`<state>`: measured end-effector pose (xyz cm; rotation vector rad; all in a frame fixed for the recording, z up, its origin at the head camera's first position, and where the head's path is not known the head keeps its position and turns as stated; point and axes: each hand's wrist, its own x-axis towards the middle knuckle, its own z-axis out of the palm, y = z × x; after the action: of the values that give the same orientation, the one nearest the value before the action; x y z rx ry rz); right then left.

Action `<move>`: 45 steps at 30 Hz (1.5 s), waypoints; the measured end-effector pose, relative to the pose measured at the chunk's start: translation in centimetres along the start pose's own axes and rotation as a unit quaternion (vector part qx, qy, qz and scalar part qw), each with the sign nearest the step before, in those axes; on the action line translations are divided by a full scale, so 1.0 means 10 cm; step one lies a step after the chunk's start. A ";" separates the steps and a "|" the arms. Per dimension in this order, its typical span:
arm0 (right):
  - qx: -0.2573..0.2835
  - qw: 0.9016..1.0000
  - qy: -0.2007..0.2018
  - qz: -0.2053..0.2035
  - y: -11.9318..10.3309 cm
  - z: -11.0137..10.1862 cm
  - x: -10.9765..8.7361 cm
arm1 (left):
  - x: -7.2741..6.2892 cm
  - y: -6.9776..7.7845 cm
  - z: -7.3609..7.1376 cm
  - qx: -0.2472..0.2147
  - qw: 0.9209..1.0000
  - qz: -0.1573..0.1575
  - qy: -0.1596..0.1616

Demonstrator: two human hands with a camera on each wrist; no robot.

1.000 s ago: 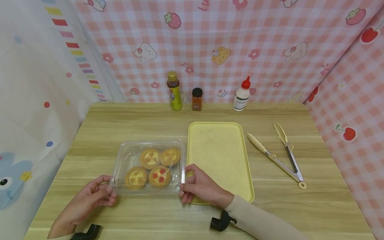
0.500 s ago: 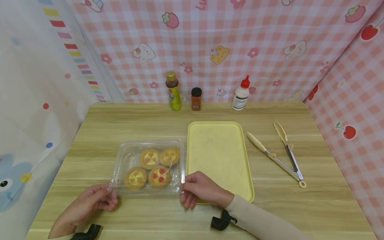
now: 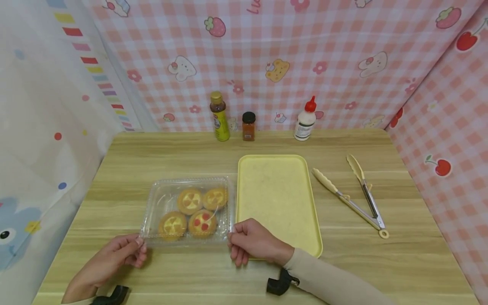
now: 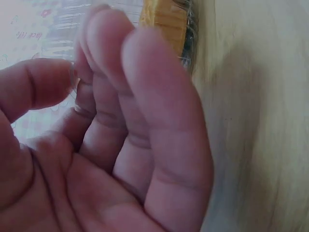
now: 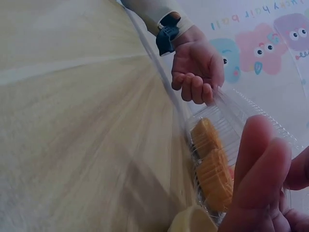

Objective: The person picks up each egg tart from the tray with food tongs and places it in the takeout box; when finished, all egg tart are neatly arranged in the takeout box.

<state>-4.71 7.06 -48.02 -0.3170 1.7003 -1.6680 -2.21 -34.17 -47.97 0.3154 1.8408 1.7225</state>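
A clear plastic clamshell box (image 3: pixel 162 197) lies on the table left of centre, with several round tarts (image 3: pixel 173 225) inside. One tart bears red spots on its pale top; the others have a wedge pattern. My left hand (image 3: pixel 108 260) pinches the box's front left corner between thumb and forefinger, its other fingers curled below. At the front right corner, my right hand (image 3: pixel 261 242) pinches the plastic edge, overlapping the tray's side. In the right wrist view both hands are at the box's near edge, and tart sides (image 5: pixel 212 179) show through the plastic.
A yellow tray (image 3: pixel 276 203) lies right beside the box. Farther right, tongs (image 3: pixel 367 203) lie spread apart. Along the back edge stand a yellow-labelled bottle (image 3: pixel 220 120), a black-capped spice jar (image 3: pixel 248 127) and a white red-topped squeeze bottle (image 3: pixel 305 123).
Both hands have shifted slightly toward the front at the box corners, and the right forefinger has drawn back from the box's side. The box and its tarts stay in place.
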 end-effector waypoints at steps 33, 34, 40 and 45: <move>-0.024 0.999 -0.037 0.024 -0.05 -0.07 -0.03 | 0.01 0.13 -0.09 0.070 0.997 -0.024 0.019; -0.028 0.999 -0.038 0.023 -0.06 -0.08 -0.03 | 0.01 0.13 -0.09 0.075 0.997 -0.028 0.021; -0.045 0.998 -0.037 0.013 -0.11 -0.13 -0.06 | 0.02 0.17 -0.11 0.103 0.993 -0.048 0.033; -0.052 0.998 -0.023 0.007 -0.13 -0.19 -0.08 | 0.02 0.19 -0.11 0.148 0.984 -0.055 0.083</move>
<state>-5.75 8.83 -46.71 -0.3881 1.7555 -1.5525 -3.37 -34.70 -46.22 0.1872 2.1990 1.4374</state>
